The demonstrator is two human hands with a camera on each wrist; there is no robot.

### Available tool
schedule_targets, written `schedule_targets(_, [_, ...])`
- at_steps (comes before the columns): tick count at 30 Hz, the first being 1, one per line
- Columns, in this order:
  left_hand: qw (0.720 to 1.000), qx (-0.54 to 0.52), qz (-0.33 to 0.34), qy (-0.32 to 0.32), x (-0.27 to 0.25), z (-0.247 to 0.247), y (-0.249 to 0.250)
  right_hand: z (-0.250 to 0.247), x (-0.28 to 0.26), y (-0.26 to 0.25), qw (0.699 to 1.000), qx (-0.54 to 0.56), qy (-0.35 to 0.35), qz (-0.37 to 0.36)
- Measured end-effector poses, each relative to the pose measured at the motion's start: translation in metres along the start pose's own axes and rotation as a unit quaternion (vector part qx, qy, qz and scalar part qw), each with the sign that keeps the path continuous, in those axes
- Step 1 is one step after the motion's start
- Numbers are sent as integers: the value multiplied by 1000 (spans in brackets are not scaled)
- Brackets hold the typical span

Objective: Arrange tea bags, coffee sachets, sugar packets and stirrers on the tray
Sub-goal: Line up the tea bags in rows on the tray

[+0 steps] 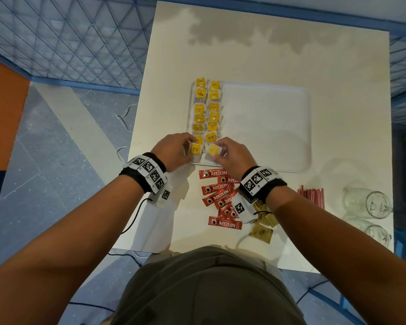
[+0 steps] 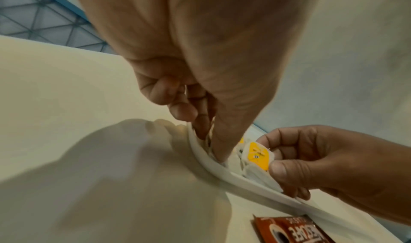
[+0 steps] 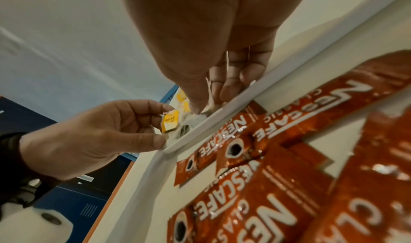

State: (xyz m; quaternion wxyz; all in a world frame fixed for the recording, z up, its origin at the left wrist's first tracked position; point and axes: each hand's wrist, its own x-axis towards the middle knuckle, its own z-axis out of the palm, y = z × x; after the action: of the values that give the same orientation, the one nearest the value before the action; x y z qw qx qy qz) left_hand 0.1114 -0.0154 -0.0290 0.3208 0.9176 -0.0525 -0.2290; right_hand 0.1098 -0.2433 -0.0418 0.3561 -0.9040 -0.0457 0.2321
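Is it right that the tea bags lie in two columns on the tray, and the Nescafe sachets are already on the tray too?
Not quite. The tea bags do lie in two columns on the tray, but the head view shows the Nescafe sachets on the table, in a loose pile beside the tray's near edge.

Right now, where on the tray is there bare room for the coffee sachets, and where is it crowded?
The tray is bare from the right tea bag column across to its right rim. Its left strip is packed with two columns of tea bags, and both hands, left hand and right hand, crowd the near-left corner. The table in front holds the coffee sachets.
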Motion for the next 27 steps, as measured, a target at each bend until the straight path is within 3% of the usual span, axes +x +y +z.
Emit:
schedule_targets(6, [1000,-7,-21,7,2,9,3,2,-6,3,1000,9,9,20])
schedule_targets(15, [998,-34,-33,39,2,16,0,4,-1,-5,1000,-19,-18,-13])
schedule_targets(22, [995,-32,-51,75,2,18,0,0,0,-1,997,35,63,25])
schedule_targets(27, [997,-18,-42,59,2,23,4,5,2,-5,998,41,50,11])
